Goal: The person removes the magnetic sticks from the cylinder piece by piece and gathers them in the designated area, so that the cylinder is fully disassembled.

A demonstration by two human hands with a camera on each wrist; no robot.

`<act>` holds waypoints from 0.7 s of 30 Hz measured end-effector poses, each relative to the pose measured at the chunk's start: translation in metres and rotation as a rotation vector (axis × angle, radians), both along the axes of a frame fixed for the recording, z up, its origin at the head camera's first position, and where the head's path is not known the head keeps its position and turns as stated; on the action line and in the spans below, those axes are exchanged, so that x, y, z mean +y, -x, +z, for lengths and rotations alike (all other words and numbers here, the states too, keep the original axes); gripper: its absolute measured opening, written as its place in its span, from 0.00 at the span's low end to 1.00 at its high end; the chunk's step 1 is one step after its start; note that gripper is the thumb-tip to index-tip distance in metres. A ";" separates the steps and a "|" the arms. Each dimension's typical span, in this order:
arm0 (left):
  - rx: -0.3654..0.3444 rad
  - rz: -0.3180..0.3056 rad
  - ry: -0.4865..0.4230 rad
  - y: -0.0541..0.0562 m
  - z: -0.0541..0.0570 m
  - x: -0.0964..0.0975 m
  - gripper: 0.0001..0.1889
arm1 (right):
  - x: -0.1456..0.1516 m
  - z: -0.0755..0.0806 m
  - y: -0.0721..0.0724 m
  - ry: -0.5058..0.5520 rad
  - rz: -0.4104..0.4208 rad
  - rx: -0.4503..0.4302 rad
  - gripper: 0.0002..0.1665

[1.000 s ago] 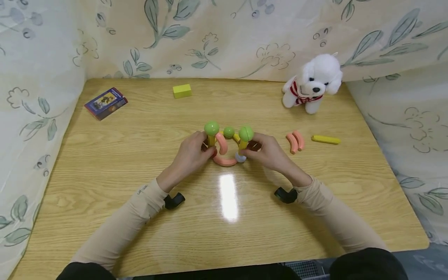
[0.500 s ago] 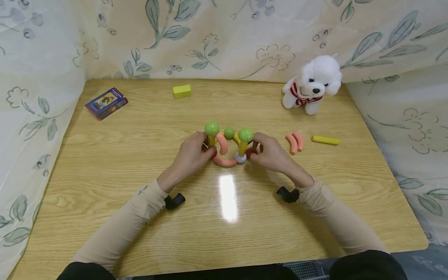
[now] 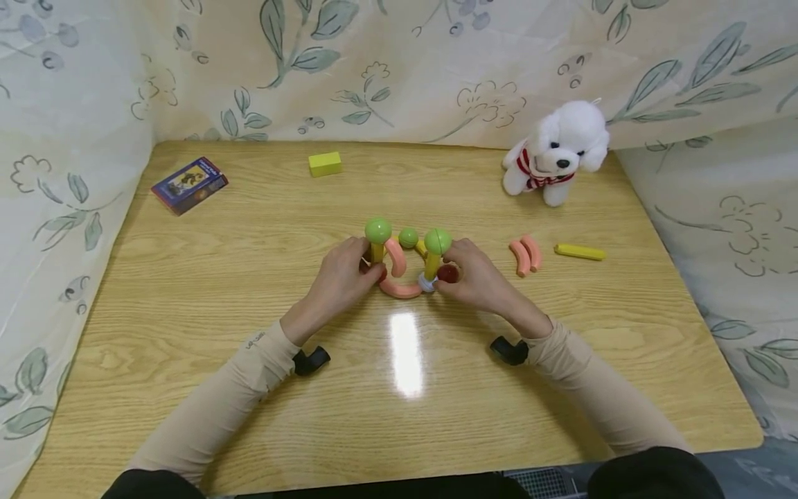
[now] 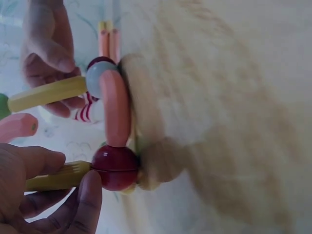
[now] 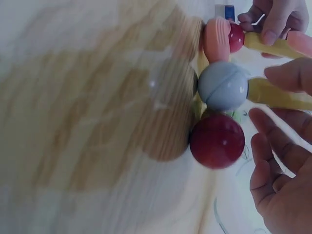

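Note:
A small frame of magnetic rods and balls stands mid-table. Its upright yellow rods carry green balls on top. At its front a pink curved rod joins a red ball and a grey ball. My left hand pinches the left yellow rod just above that red ball. The thumb and fingers of my right hand lie around the right yellow rod, above the grey ball. Another red ball sits beside the grey one. A second pink curved rod leans from the left upright.
Two loose pink curved rods and a yellow rod lie to the right. A white toy dog stands at the back right. Farther back are a yellow block and, at left, a blue card box.
My right hand's fingertips shifted off the grey ball to the right, towards the red ball beside it, then back to the upright's foot. My left hand has kept its place.

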State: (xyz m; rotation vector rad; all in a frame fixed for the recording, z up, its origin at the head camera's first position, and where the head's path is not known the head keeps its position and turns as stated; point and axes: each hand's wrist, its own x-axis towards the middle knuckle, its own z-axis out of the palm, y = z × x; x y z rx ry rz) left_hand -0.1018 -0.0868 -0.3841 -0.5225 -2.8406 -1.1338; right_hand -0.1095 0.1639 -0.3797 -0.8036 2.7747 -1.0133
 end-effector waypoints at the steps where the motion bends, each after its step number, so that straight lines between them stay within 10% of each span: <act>1: -0.004 0.002 0.004 0.000 -0.001 0.000 0.07 | -0.001 0.000 0.000 0.009 0.007 -0.008 0.10; 10: 0.004 0.014 0.028 0.003 -0.003 -0.004 0.06 | -0.016 -0.001 -0.016 0.091 0.046 -0.087 0.12; 21: -0.113 -0.116 -0.041 0.022 -0.001 -0.003 0.11 | -0.051 -0.008 -0.041 0.057 0.097 0.054 0.14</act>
